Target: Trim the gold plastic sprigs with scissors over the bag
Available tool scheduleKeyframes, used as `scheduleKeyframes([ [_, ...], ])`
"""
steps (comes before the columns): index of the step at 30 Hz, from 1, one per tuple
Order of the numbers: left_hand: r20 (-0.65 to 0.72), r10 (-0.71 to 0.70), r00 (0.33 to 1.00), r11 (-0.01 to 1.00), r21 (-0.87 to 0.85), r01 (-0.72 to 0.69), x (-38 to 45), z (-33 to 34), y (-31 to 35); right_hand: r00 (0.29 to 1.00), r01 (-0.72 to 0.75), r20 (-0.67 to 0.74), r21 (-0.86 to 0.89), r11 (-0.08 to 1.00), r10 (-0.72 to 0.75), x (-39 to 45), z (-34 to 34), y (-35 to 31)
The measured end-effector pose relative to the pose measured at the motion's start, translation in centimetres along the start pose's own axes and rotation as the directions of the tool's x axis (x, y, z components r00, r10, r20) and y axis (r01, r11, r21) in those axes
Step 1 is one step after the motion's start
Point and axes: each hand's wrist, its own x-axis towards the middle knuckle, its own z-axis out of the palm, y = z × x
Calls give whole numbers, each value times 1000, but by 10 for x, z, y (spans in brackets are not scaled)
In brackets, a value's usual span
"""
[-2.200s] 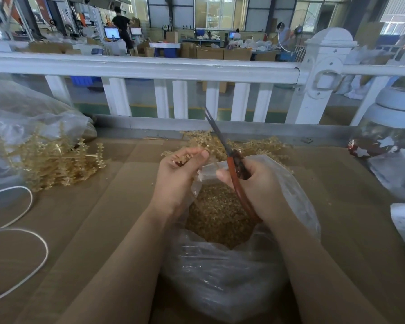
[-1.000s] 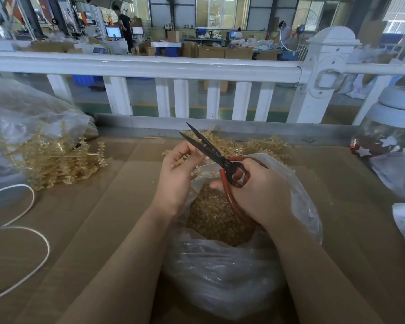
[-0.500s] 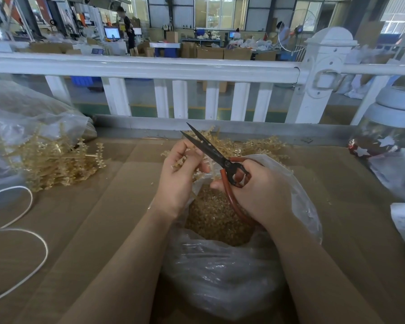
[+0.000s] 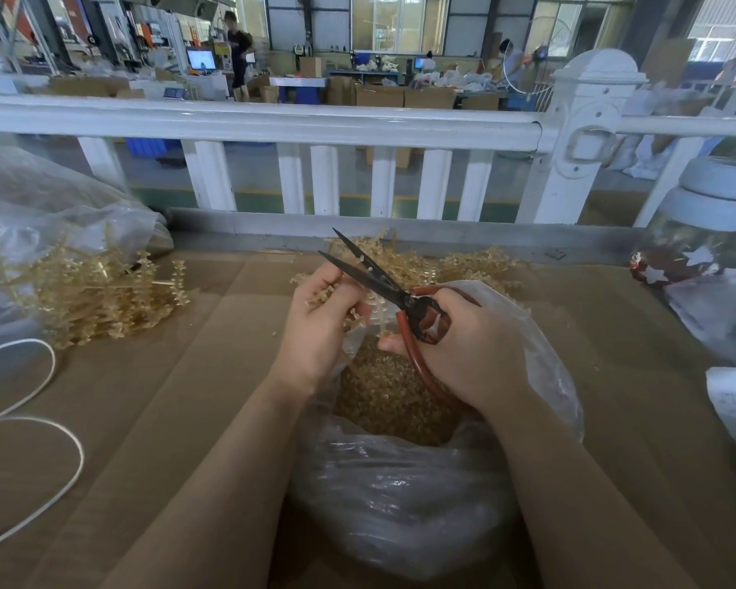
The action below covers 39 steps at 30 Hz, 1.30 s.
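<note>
While gripped, scissors [image 4: 372, 272] up-left.

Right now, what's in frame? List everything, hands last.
scissors: 1, black blades open, red handles, above the bag
bag: 1, clear plastic, centre, gold trimmings inside
sprig: 1, gold, in the left hand
sprig pile: 1, gold, left, spilling from a second clear bag
loose sprigs: several, gold, behind the bag
cord: 1, white, looped, far left
jar: 1, clear, white lid, far right
railing: 1, white, behind the table
left hand: holds the sprig
right hand: grips the scissors
</note>
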Motion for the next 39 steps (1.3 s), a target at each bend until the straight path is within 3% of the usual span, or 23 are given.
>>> scheduleKeyframes([
  [19, 64, -15, 998, 999, -41, 17, 0, 0, -1, 998, 9, -58, 15, 1000, -8, 1, 2, 0],
  [39, 102, -20, 995, 997, -66, 27, -2, 5, 3, 980, 121, -160, 2, 993, -119, -1, -1, -5],
])
